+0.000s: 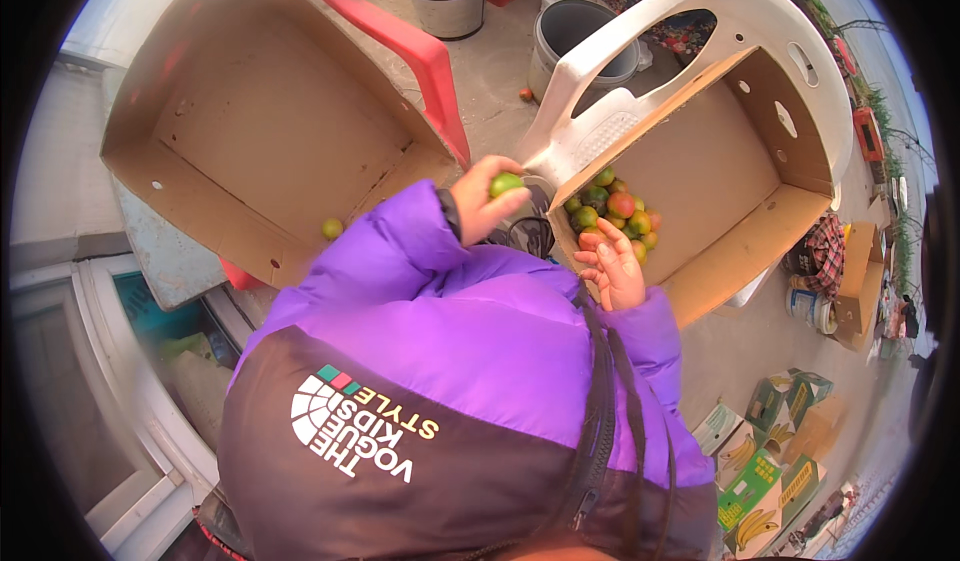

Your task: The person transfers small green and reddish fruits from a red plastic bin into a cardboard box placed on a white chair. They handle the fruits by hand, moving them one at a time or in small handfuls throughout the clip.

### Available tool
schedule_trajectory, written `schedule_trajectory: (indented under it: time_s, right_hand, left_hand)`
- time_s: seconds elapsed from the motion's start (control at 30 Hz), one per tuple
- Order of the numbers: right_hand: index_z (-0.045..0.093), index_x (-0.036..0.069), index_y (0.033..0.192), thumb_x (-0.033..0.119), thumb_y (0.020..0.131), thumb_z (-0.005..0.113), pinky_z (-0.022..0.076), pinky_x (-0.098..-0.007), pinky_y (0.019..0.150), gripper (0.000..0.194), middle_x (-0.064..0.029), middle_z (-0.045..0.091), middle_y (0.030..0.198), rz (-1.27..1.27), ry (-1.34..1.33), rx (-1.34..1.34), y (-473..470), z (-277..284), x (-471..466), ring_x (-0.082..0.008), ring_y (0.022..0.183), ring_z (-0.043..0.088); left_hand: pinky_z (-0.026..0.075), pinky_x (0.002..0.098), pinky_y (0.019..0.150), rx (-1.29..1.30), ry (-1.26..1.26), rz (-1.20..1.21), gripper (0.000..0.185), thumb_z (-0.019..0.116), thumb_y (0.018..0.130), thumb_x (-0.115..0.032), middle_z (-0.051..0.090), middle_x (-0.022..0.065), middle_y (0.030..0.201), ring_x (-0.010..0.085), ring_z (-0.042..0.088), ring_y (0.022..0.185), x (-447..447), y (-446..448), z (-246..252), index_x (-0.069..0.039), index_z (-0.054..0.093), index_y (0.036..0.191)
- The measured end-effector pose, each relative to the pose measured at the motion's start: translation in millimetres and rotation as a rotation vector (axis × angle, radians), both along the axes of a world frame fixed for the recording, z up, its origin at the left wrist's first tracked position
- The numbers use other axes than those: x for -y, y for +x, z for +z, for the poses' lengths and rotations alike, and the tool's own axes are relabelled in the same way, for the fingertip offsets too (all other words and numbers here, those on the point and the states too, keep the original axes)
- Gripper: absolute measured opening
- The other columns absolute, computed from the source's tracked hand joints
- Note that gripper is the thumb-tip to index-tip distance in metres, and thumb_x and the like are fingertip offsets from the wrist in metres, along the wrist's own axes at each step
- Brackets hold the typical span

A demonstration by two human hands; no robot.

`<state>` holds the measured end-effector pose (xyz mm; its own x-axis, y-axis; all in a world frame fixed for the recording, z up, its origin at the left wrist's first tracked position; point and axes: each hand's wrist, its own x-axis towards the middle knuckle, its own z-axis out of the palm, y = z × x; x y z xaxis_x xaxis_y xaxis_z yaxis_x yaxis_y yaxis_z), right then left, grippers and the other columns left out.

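Note:
My left hand point(486, 199) is closed around a green tomato point(506, 184), between the two cardboard boxes. Palm up and fingers spread, my right hand point(616, 267) is at the near left corner of the right cardboard box point(720, 133), beside a pile of tomatoes point(615, 205). The pile mixes green, orange and reddish fruit. I see nothing held in that hand; whether its fingertips touch the pile, I cannot tell. The left cardboard box point(277, 111) contains one small yellow-green tomato point(332, 228) near its front edge, close to my left sleeve.
A white plastic chair point(581, 62) supports the right box; a red plastic chair's armrest point(431, 66) flanks the left one. Two buckets, one dark-rimmed point(446, 6) and one grey point(540, 70), and a small red tomato point(526, 94) are on the floor beyond. Banana cartons point(757, 478) lie at lower right.

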<state>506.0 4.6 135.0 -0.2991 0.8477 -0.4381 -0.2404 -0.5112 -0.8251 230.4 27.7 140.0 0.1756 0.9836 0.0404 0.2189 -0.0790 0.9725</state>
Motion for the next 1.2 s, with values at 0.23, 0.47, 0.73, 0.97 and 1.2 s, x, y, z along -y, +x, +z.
schedule_trajectory:
  time_s: [0.23, 0.47, 0.73, 0.97, 1.2]
  right_hand:
    - [0.03, 0.009, 0.135, 0.027, 0.091, 0.052, 0.0496, -0.0326, 0.07, 0.053, -0.0102, 0.052, 0.116, -0.035, -0.141, -0.135, 14, -5, 6, -0.0243, 0.09, 0.059]
    - [0.028, 0.01, 0.137, 0.017, 0.089, 0.054, 0.0477, -0.0315, 0.065, 0.054, -0.0117, 0.049, 0.117, -0.661, -0.226, 0.289, 48, -36, 15, -0.0239, 0.09, 0.059]
    - [0.034, 0.007, 0.134, 0.017, 0.088, 0.056, 0.0468, -0.0297, 0.065, 0.053, -0.0123, 0.054, 0.115, -0.546, -0.135, 0.33, 49, -39, 5, -0.0188, 0.084, 0.061]
    - [0.045, 0.006, 0.126, 0.017, 0.081, 0.062, 0.0485, -0.0359, 0.077, 0.049, -0.0161, 0.049, 0.12, -0.202, 0.153, 0.971, 56, -64, 13, -0.0263, 0.095, 0.057]
    - [0.05, 0.013, 0.124, 0.018, 0.082, 0.055, 0.0424, -0.0424, 0.09, 0.042, -0.014, 0.044, 0.127, 0.009, 0.533, 1.695, 68, -79, -36, -0.0329, 0.11, 0.048]
  left_hand:
    - [0.047, 0.0306, 0.083, 0.159, -0.224, -0.438, 0.043, 0.059, 0.088, -0.018, 0.059, 0.012, 0.104, 0.0166, 0.057, 0.097, 13, 16, 17, -0.003, 0.045, 0.125]
    - [0.047, 0.0372, 0.084, -0.689, -0.434, 0.622, 0.044, 0.059, 0.084, -0.031, 0.06, 0.0189, 0.103, 0.0293, 0.06, 0.094, 46, -219, -100, -0.003, 0.051, 0.117]
    - [0.044, 0.0427, 0.091, -1.05, -0.74, 0.517, 0.059, 0.065, 0.073, -0.035, 0.059, 0.0208, 0.111, 0.0388, 0.057, 0.103, 54, -239, -214, -0.013, 0.046, 0.125]
    - [0.047, 0.039, 0.085, -0.267, -0.632, 0.515, 0.061, 0.066, 0.077, -0.025, 0.06, 0.0171, 0.104, 0.0306, 0.059, 0.096, -7, -231, -207, -0.008, 0.04, 0.129]
    - [0.041, 0.0351, 0.093, -0.334, -0.315, 0.4, 0.056, 0.063, 0.082, -0.025, 0.055, 0.0151, 0.115, 0.0243, 0.052, 0.109, -33, -167, -133, -0.002, 0.039, 0.127]
